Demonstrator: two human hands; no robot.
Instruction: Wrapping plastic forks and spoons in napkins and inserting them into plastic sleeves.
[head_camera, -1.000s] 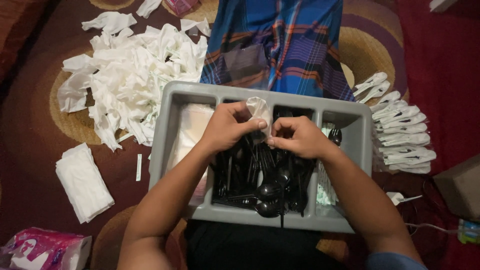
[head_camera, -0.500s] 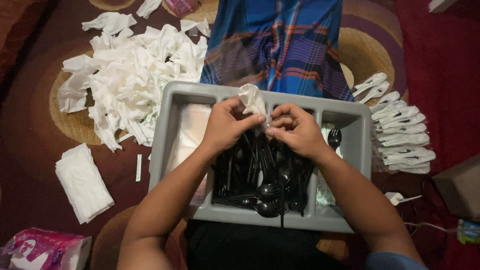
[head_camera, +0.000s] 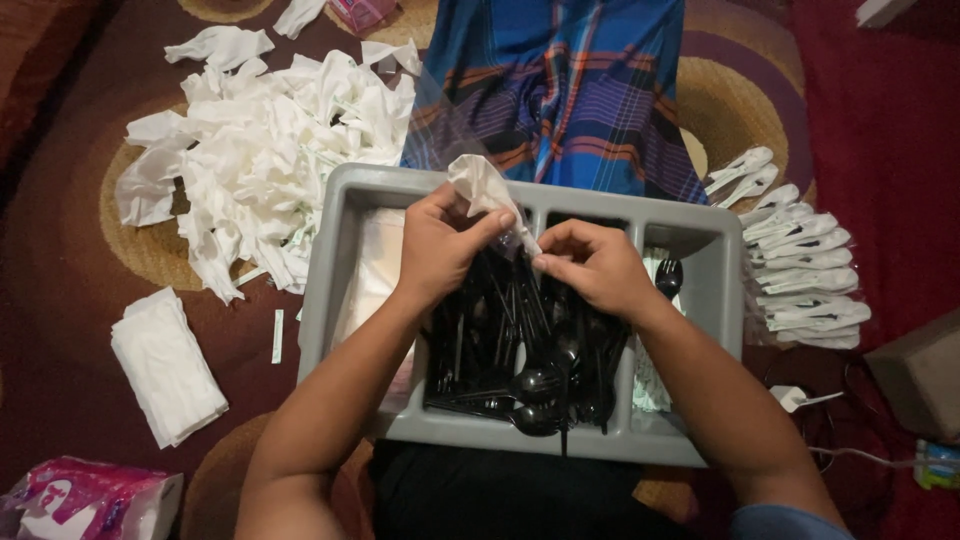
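The left hand (head_camera: 440, 245) is closed on a white napkin (head_camera: 482, 186), pinching it between thumb and fingers so that its crumpled end stands up above the far edge of the grey tray (head_camera: 345, 240). The right hand (head_camera: 590, 265) is closed on the lower end of the same bundle, where a clear wrapper (head_camera: 520, 240) shows between the two hands; what the wrapper contains cannot be told. Both hands are held over the middle compartment of the tray, which is filled with black plastic cutlery (head_camera: 520, 350). The left compartment holds flat white napkins (head_camera: 370, 270). The tray rests on the person's lap, above a patterned carpet (head_camera: 60, 250). A loose pile of crumpled white paper (head_camera: 270, 150) lies on the carpet to the far left. A folded stack of napkins (head_camera: 165, 365) lies to the near left. A row of wrapped white packs (head_camera: 800, 270) lies to the right of the tray. A blue plaid cloth (head_camera: 570, 90) lies beyond the tray.
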